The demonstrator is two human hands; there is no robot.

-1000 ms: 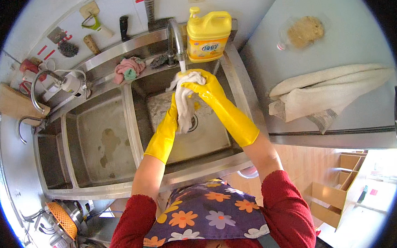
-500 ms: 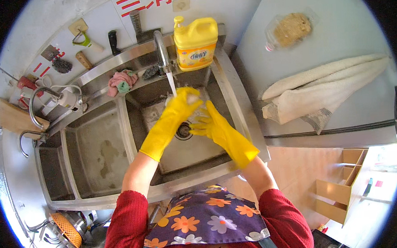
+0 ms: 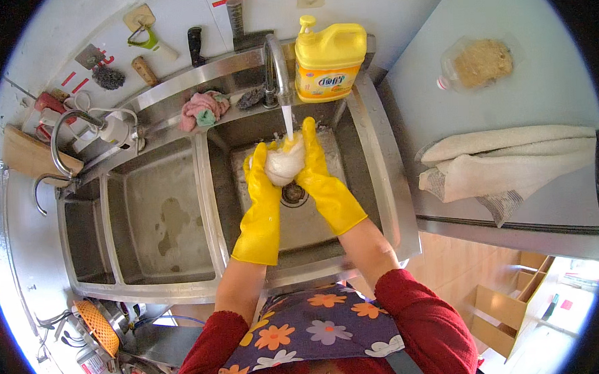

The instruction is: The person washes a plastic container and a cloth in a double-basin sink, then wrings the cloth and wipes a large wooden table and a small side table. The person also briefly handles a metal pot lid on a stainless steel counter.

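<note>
My left hand (image 3: 260, 172) and my right hand (image 3: 316, 174), both in long yellow rubber gloves, cup a bunched white cloth (image 3: 281, 163) between them. They are inside the right sink basin (image 3: 346, 242), just above the drain (image 3: 294, 195). A stream of water (image 3: 288, 121) falls from the steel tap (image 3: 273, 66) onto the bundle. Some of the fingers are hidden behind the cloth.
Behind the basin stand a yellow jug (image 3: 329, 74), pink-green rags (image 3: 203, 111) and a dark scrubber (image 3: 249, 99). Another basin (image 3: 159, 221) is leftward. Rightward, a pale surface holds a folded towel (image 3: 502, 169) and bagged food (image 3: 482, 62). Knives (image 3: 197, 43) hang above.
The white cloth hung long a second ago and is now bunched into a ball. My right hand, spread half a second ago, now closes round it; my left hand has moved lower.
</note>
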